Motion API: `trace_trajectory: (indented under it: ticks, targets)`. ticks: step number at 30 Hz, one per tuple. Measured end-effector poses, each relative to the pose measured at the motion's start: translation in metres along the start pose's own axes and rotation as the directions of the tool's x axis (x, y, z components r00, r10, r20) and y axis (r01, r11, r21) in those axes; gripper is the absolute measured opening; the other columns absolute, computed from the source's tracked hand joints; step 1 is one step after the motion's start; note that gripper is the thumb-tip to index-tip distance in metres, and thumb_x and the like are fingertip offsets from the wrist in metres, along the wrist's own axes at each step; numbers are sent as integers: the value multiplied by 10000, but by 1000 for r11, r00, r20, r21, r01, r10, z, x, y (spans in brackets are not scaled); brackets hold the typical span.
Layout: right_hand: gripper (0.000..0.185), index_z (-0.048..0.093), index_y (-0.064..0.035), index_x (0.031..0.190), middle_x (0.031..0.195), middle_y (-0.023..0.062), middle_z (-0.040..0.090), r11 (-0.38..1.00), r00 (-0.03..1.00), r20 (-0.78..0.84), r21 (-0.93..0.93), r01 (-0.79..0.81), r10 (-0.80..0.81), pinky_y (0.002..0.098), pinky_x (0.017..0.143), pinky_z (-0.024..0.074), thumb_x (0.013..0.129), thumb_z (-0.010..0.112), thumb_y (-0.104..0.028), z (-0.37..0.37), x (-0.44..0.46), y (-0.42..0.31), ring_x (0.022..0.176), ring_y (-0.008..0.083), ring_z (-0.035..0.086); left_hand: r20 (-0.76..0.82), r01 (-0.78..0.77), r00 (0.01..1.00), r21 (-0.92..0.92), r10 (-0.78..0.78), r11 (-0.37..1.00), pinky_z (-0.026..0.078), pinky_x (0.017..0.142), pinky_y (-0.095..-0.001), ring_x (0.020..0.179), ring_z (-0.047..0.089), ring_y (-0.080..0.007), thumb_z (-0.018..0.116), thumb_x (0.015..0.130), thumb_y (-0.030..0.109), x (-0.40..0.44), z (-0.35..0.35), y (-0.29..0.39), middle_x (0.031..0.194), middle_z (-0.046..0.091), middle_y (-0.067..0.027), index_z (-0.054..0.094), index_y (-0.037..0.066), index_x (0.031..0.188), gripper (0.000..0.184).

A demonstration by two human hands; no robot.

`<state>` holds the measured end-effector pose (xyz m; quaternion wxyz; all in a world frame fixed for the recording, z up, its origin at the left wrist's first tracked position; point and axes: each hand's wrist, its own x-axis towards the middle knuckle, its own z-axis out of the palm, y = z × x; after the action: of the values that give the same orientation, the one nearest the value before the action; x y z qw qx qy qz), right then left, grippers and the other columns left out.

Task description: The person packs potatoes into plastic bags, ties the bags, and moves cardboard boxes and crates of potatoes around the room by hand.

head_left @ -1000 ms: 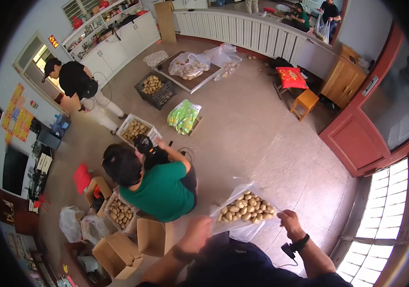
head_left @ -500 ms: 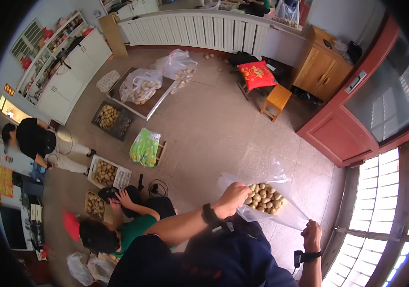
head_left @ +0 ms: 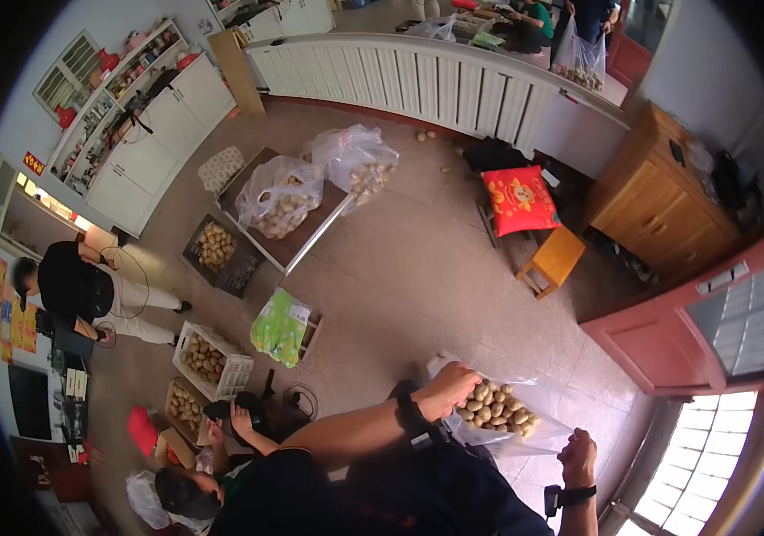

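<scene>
A clear plastic bag (head_left: 538, 444) full of potatoes (head_left: 496, 409) hangs in front of my body, its mouth spread between both hands. My left hand (head_left: 450, 390) is closed on the bag's left edge, right beside the potatoes. At the bag's right corner, my right hand (head_left: 577, 456) grips the plastic in a fist. The potatoes lie heaped toward the left part of the bag. Each wrist wears a black band.
A person in green (head_left: 190, 491) crouches at lower left by a white crate (head_left: 237, 371) of potatoes. Another person (head_left: 74, 281) stands beyond. Ahead are a black crate (head_left: 243, 268), a low table (head_left: 315, 237) with bagged potatoes, a green bag (head_left: 280, 328), an orange stool (head_left: 556, 259) and a red door (head_left: 659, 344).
Compared with a second ago, the view has turned right and my body has moved away from the crouching person. Since half a second ago, the bag has dipped slightly, with both hands still holding it.
</scene>
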<state>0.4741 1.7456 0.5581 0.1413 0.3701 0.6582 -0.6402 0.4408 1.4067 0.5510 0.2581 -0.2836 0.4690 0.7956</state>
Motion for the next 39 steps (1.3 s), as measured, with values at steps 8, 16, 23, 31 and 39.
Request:
trace_trajectory:
  ticks: [8,16,23,31,39]
  targets:
    - [271,504,-44,749,500,-7,383,992,992,33,29,121,-122,256,417,381,859,525,-290,182,64,-132,420,109,412,71,-90,993,-7,90,996,248,422,-235,464,318,-58,559,842,76,77,-78,182,572,380,48,477,107,671,192]
    - [232,517,-39,757,510,-6,386,964,949,169,44,262,-266,278,437,372,847,554,-250,358,94,-278,442,116,401,36,-349,935,-72,352,934,236,448,-207,518,328,-27,546,893,155,75,-138,374,615,390,69,530,96,761,146]
    - [216,515,-60,767,550,-29,377,923,836,396,100,371,-379,249,431,308,854,554,-254,543,150,-422,459,74,343,-55,-518,854,-190,518,834,223,448,-204,493,297,-29,515,898,133,96,-209,546,587,351,68,557,39,861,109]
    - [308,511,-45,793,557,-66,264,861,429,799,205,465,-421,223,412,202,898,484,-333,765,197,-577,473,50,250,-446,-764,634,-234,631,601,191,437,-195,482,268,-16,501,869,79,117,-281,732,589,330,77,535,-1,924,102]
    - [308,545,-16,836,548,-58,277,870,241,868,336,360,-435,223,413,207,865,474,-314,1014,213,-689,472,63,266,-565,-916,336,-11,753,401,226,465,-222,483,257,-47,479,891,103,141,-406,879,595,294,59,527,-35,923,149]
